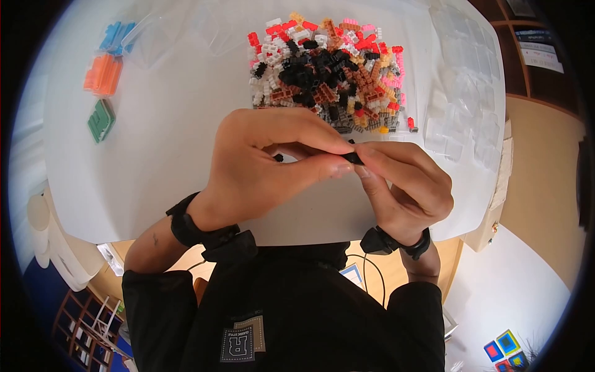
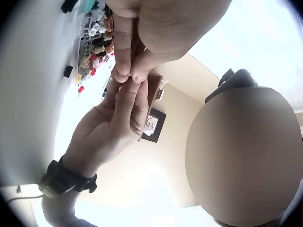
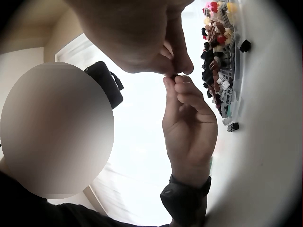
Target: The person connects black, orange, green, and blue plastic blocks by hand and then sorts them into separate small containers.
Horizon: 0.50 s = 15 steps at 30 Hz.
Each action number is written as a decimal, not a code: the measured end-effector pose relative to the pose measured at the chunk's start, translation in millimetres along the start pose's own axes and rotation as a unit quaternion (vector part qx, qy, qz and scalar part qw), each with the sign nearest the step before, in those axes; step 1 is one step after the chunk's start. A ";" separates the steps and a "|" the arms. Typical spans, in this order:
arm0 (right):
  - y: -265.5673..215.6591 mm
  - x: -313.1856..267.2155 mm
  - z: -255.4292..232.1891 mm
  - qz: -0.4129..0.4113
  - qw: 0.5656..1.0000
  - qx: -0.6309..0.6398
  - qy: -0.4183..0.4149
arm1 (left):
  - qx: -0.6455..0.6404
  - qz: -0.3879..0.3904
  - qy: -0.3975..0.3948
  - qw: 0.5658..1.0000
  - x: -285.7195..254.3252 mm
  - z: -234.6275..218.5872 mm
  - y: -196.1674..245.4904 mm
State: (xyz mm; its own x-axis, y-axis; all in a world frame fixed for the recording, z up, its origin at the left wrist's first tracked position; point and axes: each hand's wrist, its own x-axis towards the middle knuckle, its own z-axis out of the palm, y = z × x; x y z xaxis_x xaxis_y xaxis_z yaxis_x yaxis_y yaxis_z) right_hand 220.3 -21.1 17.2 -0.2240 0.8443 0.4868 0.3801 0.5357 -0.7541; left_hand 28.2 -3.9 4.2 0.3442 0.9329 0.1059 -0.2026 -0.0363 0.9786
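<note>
In the head view, the left hand (image 1: 245, 166) and the right hand (image 1: 412, 189) meet above the bench (image 1: 155, 173), on the person's side of the brick heap (image 1: 322, 71); each grip pinches a small black piece (image 1: 353, 159) between thumb and forefinger. A black brick (image 1: 279, 158) shows through the bend of the left hand. Far left stand a blue block (image 1: 116, 38), an orange block (image 1: 102, 75) and a green block (image 1: 100, 121); clear plastic (image 1: 465, 80) lies to the heap's right. In the left wrist view, both sets of fingertips press together and hide the piece; a framed picture (image 2: 161, 125) hangs behind them. In the right wrist view, a dark sliver shows between the fingertips, and loose bricks (image 3: 245, 46) lie on the bench just beside the heap.
</note>
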 end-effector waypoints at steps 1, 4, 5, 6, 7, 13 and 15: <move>-0.5 0.5 -0.1 0.004 1.000 -0.002 -0.006 | -0.054 -0.051 0.008 0.997 -0.8 0.6 0.1; -0.1 -0.8 2.0 0.011 1.000 0.007 -0.008 | -0.101 -0.107 0.012 0.989 -2.6 0.1 -0.9; -1.5 0.1 3.1 0.012 1.000 0.006 -0.006 | -0.100 -0.108 0.010 0.989 -1.2 -0.4 1.7; -3.9 2.2 4.6 0.025 1.000 0.006 -0.010 | -0.126 -0.160 0.013 0.979 1.4 -1.5 6.4; -5.1 3.0 5.2 0.038 0.999 0.007 -0.013 | -0.151 -0.211 0.016 0.966 2.8 -1.9 8.9; -6.9 0.3 -1.2 0.022 0.998 -0.029 -0.046 | -0.192 -0.206 0.001 0.960 1.7 -1.2 5.8; -8.1 1.6 -3.1 0.014 0.998 -0.039 -0.046 | -0.183 -0.195 -0.011 0.964 2.4 -1.3 4.7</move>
State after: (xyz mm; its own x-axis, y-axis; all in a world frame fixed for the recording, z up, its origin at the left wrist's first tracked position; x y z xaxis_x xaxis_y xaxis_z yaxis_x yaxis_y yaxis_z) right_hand 219.6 -24.1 25.4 -0.2923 0.8585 0.4214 0.4546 0.5124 -0.7286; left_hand 26.9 -1.4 8.8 0.4776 0.8426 -0.2490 -0.3635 0.4475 0.8171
